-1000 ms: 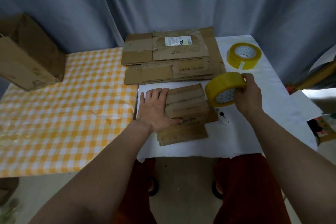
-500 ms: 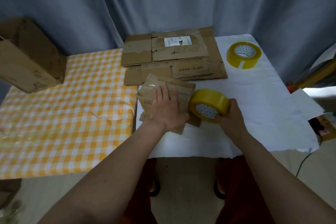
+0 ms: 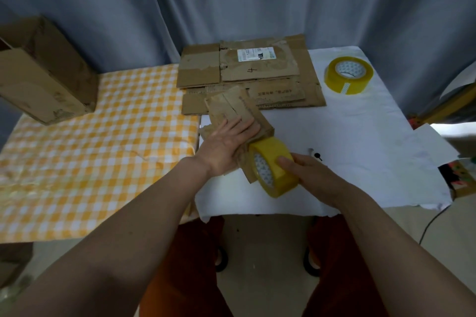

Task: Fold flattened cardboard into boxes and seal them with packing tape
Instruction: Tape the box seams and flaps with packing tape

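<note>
Pressing down on the small box (image 3: 238,121), the left hand (image 3: 223,147) is being laid flat with its fingers straight, apparently so that the folded cardboard is being kept from springing open while tape is being brought to it. The box is being held at the near left edge of the white table (image 3: 360,152), tilted on a diagonal, with its far corner lying over the stack of flat cardboard (image 3: 247,77). A tape roll (image 3: 274,170) is being gripped by the right hand (image 3: 313,175), the thumb curled over its outer band and the other fingers hidden behind it; the roll is being held on edge and touching the box's near end, a position that is judged to suit starting a strip along the seam. Whether a strip is already being stuck down cannot be told. A spare roll (image 3: 349,75) is being kept lying flat at the table's far right, well apart from the work, presumably in reserve. A built box (image 3: 43,69) is being left on the checked cloth (image 3: 90,162) to the left, out of the way. Counted: two tape rolls, one small box in hand, one larger box set aside, and one stack of flats whose sheets cannot be counted exactly.
</note>
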Motion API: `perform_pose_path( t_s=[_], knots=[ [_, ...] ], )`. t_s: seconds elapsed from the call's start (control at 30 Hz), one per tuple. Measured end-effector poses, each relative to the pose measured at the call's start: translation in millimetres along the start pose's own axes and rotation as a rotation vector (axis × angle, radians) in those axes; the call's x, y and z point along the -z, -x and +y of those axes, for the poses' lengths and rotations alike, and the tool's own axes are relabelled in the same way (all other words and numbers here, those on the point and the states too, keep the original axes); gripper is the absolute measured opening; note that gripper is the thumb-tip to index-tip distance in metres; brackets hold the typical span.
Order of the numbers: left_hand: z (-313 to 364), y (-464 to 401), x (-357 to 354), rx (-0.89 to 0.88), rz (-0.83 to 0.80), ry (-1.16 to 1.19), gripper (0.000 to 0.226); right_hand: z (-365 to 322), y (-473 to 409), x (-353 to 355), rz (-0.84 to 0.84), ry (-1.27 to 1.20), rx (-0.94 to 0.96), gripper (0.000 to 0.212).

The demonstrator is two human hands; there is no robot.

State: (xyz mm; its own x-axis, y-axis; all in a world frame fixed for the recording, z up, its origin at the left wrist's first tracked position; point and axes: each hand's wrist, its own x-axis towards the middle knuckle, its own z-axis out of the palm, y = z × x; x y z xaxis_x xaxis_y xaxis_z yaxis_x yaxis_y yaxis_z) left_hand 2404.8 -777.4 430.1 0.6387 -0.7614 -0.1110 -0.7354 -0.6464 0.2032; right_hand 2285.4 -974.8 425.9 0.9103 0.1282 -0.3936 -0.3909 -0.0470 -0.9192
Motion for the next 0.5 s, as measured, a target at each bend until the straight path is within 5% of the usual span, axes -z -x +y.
perform_pose_path(
  t_s=[0.37, 0.5],
  knots=[
    [-3, 10, -12, 0.116, 0.101, 0.016, 0.07, 16, -1, -7, -0.019, -0.038, -0.162, 0.043],
    [19, 13, -34, 0.473, 0.477, 0.175, 0.065, 14, -4, -12, 0.021, -0.014, -0.148, 0.04]
  ],
)
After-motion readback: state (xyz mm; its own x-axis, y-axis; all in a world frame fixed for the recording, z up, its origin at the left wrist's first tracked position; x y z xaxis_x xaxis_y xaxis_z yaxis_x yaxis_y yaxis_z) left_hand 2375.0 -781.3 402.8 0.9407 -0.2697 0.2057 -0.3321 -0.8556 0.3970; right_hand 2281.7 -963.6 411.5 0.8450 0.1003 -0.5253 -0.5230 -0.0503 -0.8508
